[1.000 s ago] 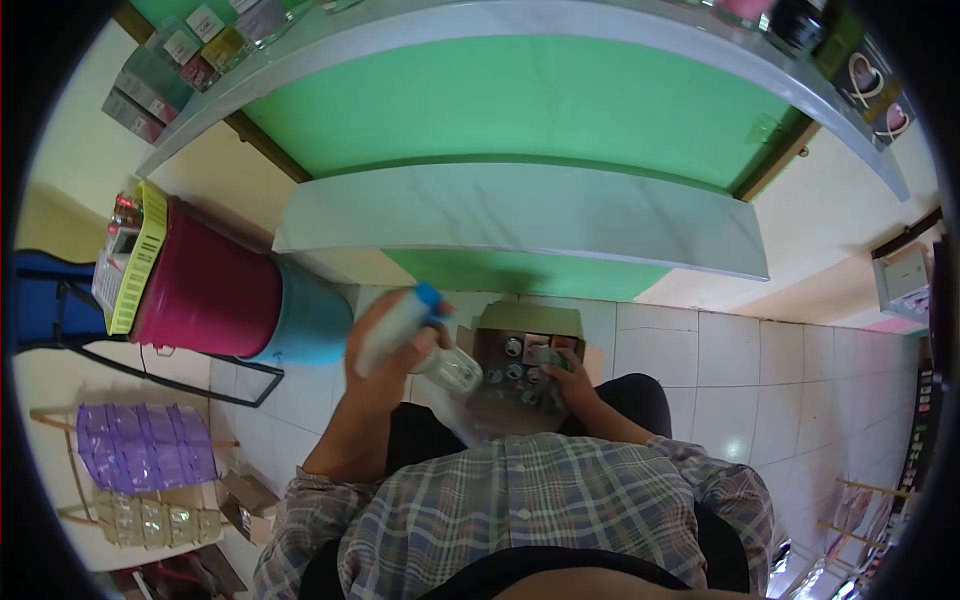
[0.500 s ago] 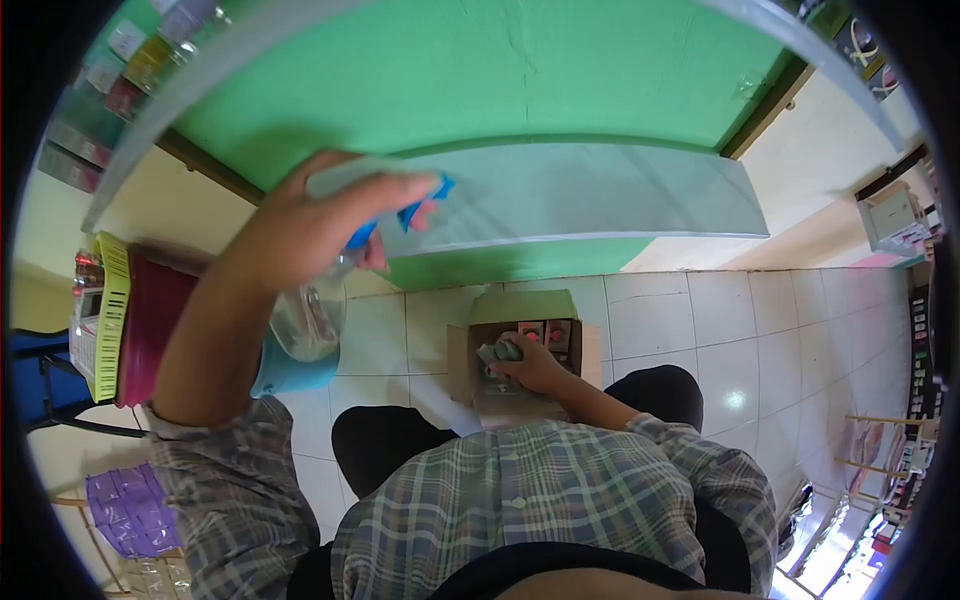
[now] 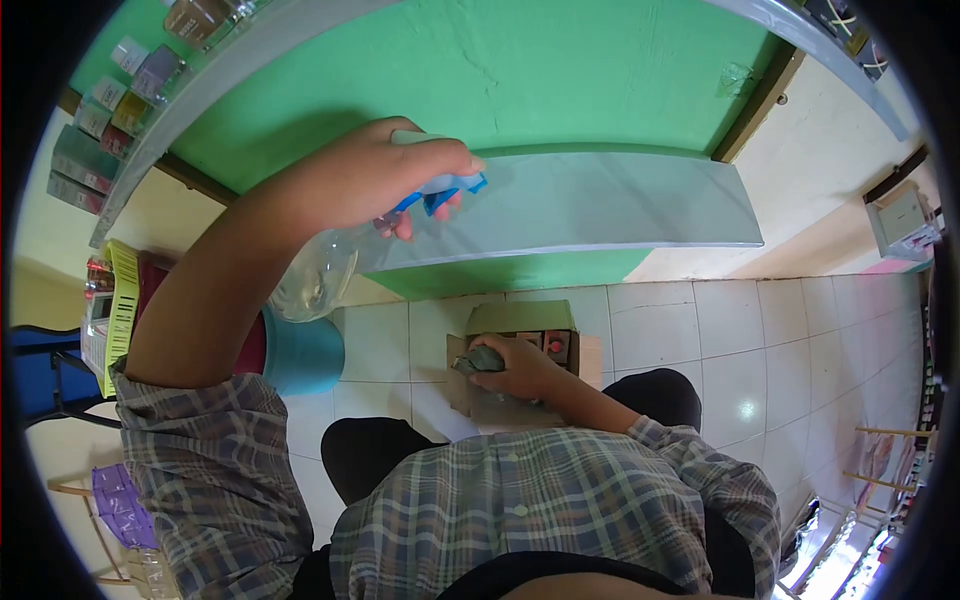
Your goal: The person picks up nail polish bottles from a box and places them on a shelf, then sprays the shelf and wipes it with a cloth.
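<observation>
My left hand (image 3: 425, 185) is wrapped round the neck and blue-and-white trigger head of a clear spray bottle (image 3: 318, 275), raised at the left part of the grey shelf (image 3: 600, 200). The bottle's body hangs down and to the left below the wrist. Lower down, my right hand (image 3: 515, 368) grips a crumpled grey-green cloth (image 3: 480, 361) over an open cardboard box (image 3: 589, 362) on the floor. Small boxes with red marks (image 3: 556, 344) show inside it.
A blue bucket (image 3: 315, 355) stands on the left beside a yellow-green basket (image 3: 123, 310). Bottles (image 3: 155, 72) line the upper-left shelf. A green wall (image 3: 560, 70) rises behind the grey shelf. My knees flank the box.
My left hand has moved right with the spray bottle, which has swung a little higher. My right hand with the cloth has shifted slightly left and down.
</observation>
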Demonstrator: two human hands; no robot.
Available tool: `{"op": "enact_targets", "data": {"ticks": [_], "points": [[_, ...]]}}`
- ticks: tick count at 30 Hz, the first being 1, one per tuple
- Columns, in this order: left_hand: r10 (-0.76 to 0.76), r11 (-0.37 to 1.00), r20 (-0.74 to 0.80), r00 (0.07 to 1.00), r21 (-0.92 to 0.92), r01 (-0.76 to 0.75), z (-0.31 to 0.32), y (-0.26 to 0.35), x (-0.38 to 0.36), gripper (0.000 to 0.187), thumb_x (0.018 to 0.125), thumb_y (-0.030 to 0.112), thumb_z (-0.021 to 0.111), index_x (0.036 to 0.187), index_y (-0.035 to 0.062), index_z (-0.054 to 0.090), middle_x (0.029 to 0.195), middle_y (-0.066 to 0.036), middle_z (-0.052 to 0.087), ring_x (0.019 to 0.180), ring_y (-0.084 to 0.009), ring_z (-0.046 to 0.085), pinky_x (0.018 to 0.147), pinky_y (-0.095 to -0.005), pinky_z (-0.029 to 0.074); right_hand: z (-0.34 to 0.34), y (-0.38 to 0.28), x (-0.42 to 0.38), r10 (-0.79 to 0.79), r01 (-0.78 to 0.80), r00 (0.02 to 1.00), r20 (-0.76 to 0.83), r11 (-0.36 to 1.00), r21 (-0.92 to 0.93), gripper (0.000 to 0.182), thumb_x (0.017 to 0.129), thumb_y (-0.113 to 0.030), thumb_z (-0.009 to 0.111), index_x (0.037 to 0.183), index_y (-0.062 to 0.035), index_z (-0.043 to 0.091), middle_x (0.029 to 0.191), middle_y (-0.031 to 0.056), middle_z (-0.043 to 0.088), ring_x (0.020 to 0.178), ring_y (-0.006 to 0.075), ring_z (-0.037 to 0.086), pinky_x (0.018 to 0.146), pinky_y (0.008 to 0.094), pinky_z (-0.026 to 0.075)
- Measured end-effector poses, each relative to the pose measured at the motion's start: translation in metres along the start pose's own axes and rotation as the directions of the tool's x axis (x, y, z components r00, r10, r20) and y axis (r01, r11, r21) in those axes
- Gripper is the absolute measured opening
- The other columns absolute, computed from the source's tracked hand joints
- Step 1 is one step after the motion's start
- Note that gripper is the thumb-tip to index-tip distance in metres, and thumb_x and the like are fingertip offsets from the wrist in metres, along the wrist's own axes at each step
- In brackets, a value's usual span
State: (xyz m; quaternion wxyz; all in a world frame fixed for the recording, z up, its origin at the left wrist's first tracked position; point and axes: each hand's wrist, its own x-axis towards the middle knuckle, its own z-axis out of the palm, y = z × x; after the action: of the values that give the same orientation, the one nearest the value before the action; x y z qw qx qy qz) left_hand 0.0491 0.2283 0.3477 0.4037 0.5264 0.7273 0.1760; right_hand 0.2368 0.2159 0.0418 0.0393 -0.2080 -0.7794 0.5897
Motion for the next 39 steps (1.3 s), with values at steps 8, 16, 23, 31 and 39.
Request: {"op": "enact_targets", "data": {"ticks": [8, 16, 23, 31, 39], "points": [[-0.037, 0.998, -0.076, 0.996, -0.059, 0.033, 0.006, -0.008, -0.001, 0.037, 0.091, 0.040, 0.055, 0.095, 0.0044, 0.065, 0.081, -0.005, 0.065, 0.054, -0.0121, 0.053, 0.054, -0.0267, 0.047, -0.006, 0.001, 0.009, -0.155, 0.158, 0.986, 0.053, 0.986, -0.058, 0.047, 0.077, -0.031, 0.073, 0.114, -0.0063, 0.058, 0.100, 0.0189, 0.067, 0.094, 0.0355, 0.065, 0.083, 0.0418, 0.049], [0.073, 0.997, -0.098, 0.993, -0.033, -0.077, 0.035, 0.040, 0.011, 0.041, 0.089, 0.041, 0.058, 0.103, 0.0031, 0.066, 0.085, -0.007, 0.068, 0.054, -0.0122, 0.056, 0.054, -0.0252, 0.047, -0.015, 0.004, 0.001, -0.060, 0.128, 0.961, 0.270, 0.962, -0.243, 0.052, 0.077, -0.034, 0.071, 0.120, -0.0072, 0.058, 0.107, 0.0182, 0.067, 0.097, 0.0346, 0.065, 0.086, 0.0406, 0.049], [0.057, 0.997, 0.042, 0.997, 0.056, -0.059, 0.066, 0.097, 0.059, 0.044, 0.086, 0.045, 0.059, 0.097, 0.0027, 0.068, 0.077, -0.007, 0.067, 0.048, -0.0135, 0.054, 0.047, -0.0275, 0.045, -0.011, -0.002, -0.005, 0.144, 0.146, 0.847, 0.512, 0.862, -0.485, 0.054, 0.074, -0.034, 0.068, 0.119, -0.0055, 0.060, 0.107, 0.0181, 0.067, 0.100, 0.0344, 0.065, 0.085, 0.0445, 0.050], [0.175, 0.968, 0.104, 0.979, 0.164, -0.191, 0.097, 0.140, 0.081, 0.046, 0.085, 0.049, 0.058, 0.084, 0.0027, 0.065, 0.072, -0.005, 0.063, 0.050, -0.0158, 0.058, 0.048, -0.0285, 0.046, -0.025, -0.002, -0.021, 0.165, 0.132, 0.845, 0.508, 0.857, -0.498, 0.050, 0.071, -0.034, 0.068, 0.111, -0.0046, 0.063, 0.106, 0.0183, 0.067, 0.099, 0.0336, 0.065, 0.083, 0.0442, 0.051], [0.134, 0.985, 0.009, 0.991, 0.105, -0.135, 0.069, 0.118, 0.058, 0.050, 0.086, 0.052, 0.057, 0.084, 0.0031, 0.065, 0.076, -0.006, 0.065, 0.052, -0.0144, 0.058, 0.048, -0.0284, 0.045, -0.025, 0.010, -0.027, 0.175, 0.124, 0.867, 0.467, 0.832, -0.541, 0.048, 0.075, -0.039, 0.065, 0.106, -0.0030, 0.066, 0.103, 0.0211, 0.068, 0.094, 0.0344, 0.067, 0.082, 0.0434, 0.052]]}}
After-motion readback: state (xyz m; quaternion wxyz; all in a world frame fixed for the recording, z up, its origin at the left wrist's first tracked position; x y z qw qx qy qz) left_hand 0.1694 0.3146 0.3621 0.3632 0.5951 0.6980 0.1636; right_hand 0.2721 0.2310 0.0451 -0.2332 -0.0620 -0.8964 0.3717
